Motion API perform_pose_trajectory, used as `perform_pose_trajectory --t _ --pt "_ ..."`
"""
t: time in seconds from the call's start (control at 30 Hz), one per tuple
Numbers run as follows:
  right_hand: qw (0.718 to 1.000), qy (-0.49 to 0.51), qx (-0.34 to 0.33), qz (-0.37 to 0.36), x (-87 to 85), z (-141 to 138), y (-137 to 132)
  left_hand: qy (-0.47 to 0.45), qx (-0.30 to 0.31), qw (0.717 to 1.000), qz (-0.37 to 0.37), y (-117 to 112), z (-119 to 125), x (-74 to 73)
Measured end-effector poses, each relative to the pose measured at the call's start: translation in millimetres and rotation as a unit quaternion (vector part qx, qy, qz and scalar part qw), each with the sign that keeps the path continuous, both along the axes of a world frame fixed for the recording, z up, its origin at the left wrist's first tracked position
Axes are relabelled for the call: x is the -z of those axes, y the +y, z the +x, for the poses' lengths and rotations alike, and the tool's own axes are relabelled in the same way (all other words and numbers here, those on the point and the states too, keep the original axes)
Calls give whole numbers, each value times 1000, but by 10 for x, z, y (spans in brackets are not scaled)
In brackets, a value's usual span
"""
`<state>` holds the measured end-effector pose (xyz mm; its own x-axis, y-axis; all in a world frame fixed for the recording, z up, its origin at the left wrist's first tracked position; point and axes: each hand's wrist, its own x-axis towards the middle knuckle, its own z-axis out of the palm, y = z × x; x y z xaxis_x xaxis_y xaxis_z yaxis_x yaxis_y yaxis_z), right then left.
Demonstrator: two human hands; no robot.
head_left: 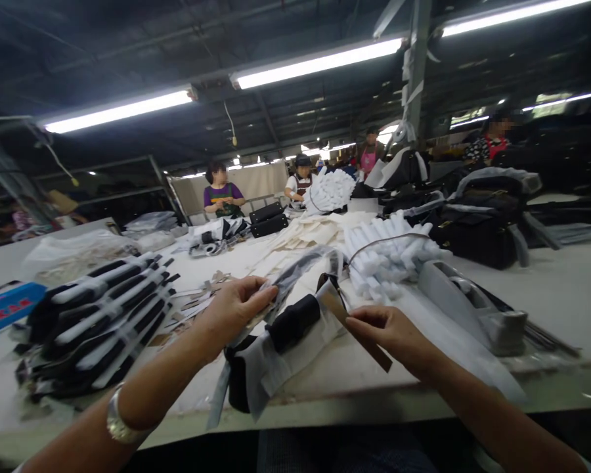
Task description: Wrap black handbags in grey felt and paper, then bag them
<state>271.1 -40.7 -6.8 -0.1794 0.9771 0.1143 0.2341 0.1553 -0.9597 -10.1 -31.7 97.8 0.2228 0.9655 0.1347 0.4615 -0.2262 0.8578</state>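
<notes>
A small black bag [295,322] lies near the front edge of the table, partly covered in thin white wrapping. My left hand [239,305] is closed on its plastic-wrapped handle [300,266], thumb against the fingers. Between the thumb and fingertips of my right hand [391,332] is a flat brown strip [377,355]. Its upper end lies against the bag's right end, beside pale wrapping. Whether the strip is stuck to the bag, I cannot tell.
Left of me lie stacked black-and-white wrapped straps [108,315] and a blue box [10,307]. A banded bundle of white foam sticks [389,253] and a grey tape dispenser [473,305] stand right. Black bags [477,230] sit behind. Several people work farther back.
</notes>
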Motion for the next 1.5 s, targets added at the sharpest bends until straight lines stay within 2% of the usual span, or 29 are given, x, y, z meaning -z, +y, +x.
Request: perform_pose_trajectory --t 0.07,0.17,0.3,0.43,0.5,0.6,0.67,0.73,0.8,0.87,1.0,1.1,1.2,1.3,1.37,1.5 --pt "998 47 -44 -12 -129 -215 -60 6 1 1000 3 -17 37 0" --pt "997 52 -58 10 -236 -469 -38 -5 -13 1000 -9 -55 78 -11" --pt "993 95 -72 19 -270 -737 87 -4 -18 1000 -2 -88 89 -28" --pt "977 198 -74 4 -305 -1010 202 12 -6 1000 24 -97 78 -34" --pt "957 275 -84 -35 -346 -1102 220 16 -9 999 40 -103 66 -37" --pt "906 378 -160 -103 -411 -1116 176 26 -10 998 57 -117 42 -44" --pt "880 406 -211 -128 -436 -1062 122 37 -8 997 64 -126 31 -50" --pt "868 417 -233 -135 -444 -1005 75 44 -10 997 68 -128 27 -55" --pt "870 418 -227 -134 -449 -978 47 41 -13 996 75 -120 25 -54" --pt "885 399 -203 -131 -465 -994 38 38 -8 995 93 -101 20 -38" --pt "922 348 -110 -133 -537 -1099 34 26 17 992 125 -68 16 38" --pt "931 337 -76 -114 -589 -1154 10 -25 -19 995 100 -81 34 96" --pt "931 339 -87 -104 -619 -1156 -24 -127 -60 990 33 -113 40 121" --pt "933 329 -98 -109 -635 -1130 -42 -221 -15 974 -48 -140 21 104" --pt "937 317 -99 -108 -640 -1109 -39 -262 15 963 -70 -152 9 79" --pt "946 291 -93 -107 -644 -1057 -18 -243 65 965 -76 -174 21 56"
